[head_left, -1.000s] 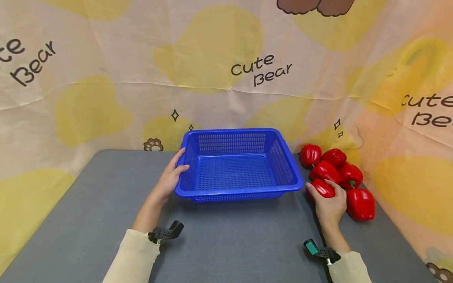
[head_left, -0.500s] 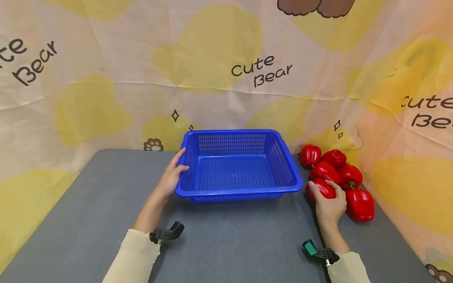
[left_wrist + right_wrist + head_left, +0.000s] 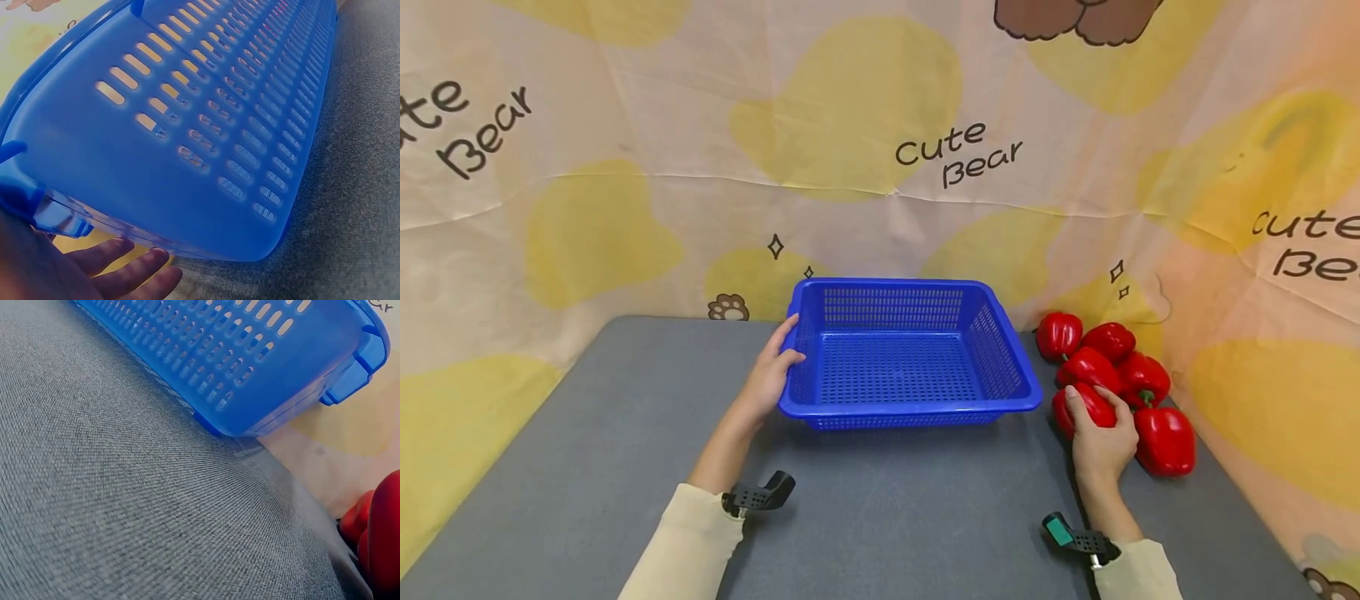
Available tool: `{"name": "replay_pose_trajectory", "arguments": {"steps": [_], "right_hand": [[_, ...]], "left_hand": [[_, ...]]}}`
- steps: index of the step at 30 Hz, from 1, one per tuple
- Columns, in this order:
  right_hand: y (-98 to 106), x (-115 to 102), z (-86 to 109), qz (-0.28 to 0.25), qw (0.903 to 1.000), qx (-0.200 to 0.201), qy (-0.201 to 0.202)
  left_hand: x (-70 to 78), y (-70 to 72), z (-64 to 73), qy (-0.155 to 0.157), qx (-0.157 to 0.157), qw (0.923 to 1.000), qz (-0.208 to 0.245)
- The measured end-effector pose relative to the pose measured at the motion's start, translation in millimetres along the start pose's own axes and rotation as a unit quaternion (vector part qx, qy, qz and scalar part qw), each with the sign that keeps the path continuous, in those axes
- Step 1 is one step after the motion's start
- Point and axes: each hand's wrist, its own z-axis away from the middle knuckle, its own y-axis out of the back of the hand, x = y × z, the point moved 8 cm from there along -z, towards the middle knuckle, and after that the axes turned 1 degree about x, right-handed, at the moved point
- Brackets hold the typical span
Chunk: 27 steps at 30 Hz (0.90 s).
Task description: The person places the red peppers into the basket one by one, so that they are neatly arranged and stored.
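Observation:
A blue plastic basket [image 3: 895,367] with slotted walls stands on the grey table, and no contents show inside it. At its left end my left hand [image 3: 764,379] holds the rim, thumb over the edge. The left wrist view shows fingers [image 3: 128,275] beneath that rim, beside the basket's outer wall [image 3: 206,119]. To the basket's right, my right hand [image 3: 1105,446] grips a red bell pepper [image 3: 1096,406] at the near-left of a cluster, thumb across its top. Part of this pepper is behind the hand. In the right wrist view, a red pepper surface [image 3: 386,531] shows at the edge.
Several more red bell peppers lie close together around the gripped one, including a large near pepper [image 3: 1165,442] and a far one [image 3: 1060,336]. A printed cloth [image 3: 850,108] hangs behind and beside the grey table [image 3: 887,517].
My right thumb has slid inward over the pepper, and that pepper has shifted slightly rightward. My left hand and the basket have stayed in place; the head view has moved a little.

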Motion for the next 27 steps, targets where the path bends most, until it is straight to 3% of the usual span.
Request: {"name": "replay_pose_trajectory", "arguments": {"steps": [14, 23, 27], "right_hand": [[2.3, -3.6, 1.8, -0.075, 0.9966, 0.019, -0.029], [-3.6, -22.5, 5.2, -0.041, 0.9988, -0.018, -0.016], [-3.2, -43.1, 8.2, -0.027, 0.9994, -0.019, 0.014]], "left_hand": [[1.1, -0.7, 2.4, -0.001, 0.002, 1.0, -0.008], [-0.6, -0.9, 0.4, 0.0, 0.005, 1.0, 0.0], [0.0, -0.2, 0.2, -0.002, 0.007, 1.0, 0.0]]}}
